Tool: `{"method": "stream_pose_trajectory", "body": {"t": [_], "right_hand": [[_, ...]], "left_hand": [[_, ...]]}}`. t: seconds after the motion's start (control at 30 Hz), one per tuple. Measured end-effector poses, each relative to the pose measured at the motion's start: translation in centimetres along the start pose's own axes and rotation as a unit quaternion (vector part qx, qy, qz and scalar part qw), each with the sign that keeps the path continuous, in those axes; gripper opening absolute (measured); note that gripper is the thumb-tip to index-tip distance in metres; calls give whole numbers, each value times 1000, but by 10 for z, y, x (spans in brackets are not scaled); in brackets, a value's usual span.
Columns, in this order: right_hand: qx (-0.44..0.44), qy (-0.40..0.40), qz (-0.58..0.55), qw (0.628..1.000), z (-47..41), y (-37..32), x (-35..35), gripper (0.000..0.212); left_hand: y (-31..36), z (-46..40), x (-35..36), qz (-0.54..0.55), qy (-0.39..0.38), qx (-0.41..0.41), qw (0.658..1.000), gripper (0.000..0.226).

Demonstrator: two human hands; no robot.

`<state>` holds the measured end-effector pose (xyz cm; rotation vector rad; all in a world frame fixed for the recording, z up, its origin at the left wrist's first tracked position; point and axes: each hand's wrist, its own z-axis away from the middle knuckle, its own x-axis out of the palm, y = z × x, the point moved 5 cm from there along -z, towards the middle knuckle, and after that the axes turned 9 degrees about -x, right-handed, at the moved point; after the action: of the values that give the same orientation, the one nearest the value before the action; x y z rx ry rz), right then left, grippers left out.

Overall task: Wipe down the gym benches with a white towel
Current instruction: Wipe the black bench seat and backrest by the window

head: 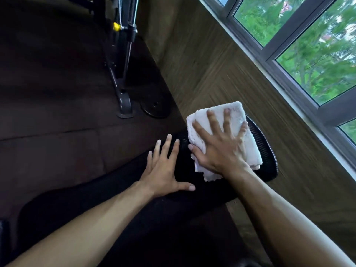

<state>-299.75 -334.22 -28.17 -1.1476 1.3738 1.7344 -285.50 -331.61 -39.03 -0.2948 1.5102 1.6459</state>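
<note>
A black padded bench [267,160] with a textured cover runs toward the wood-panelled wall. At its far end a folded white towel [237,120] lies flat under the spread right hand [221,149]. The left hand [163,174] rests open-palmed by the bench's left edge, just beside the towel.

left hand [163,170] flat, right hand [221,149] splayed

Dark floor [57,112] left; wood-grain wall [212,64] centre; dark-framed window [300,45] upper right, daylit greenery; weight plate [155,106] on floor.
</note>
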Motion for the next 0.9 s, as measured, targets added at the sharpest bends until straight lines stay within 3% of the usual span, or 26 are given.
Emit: {"method": "stream_pose_trajectory", "body": {"t": [0.9], "right_hand": [[-106, 3, 37, 994, -13, -39, 7, 68]], "left_hand": [[-28, 17, 10, 35, 49, -48, 997, 139]]}}
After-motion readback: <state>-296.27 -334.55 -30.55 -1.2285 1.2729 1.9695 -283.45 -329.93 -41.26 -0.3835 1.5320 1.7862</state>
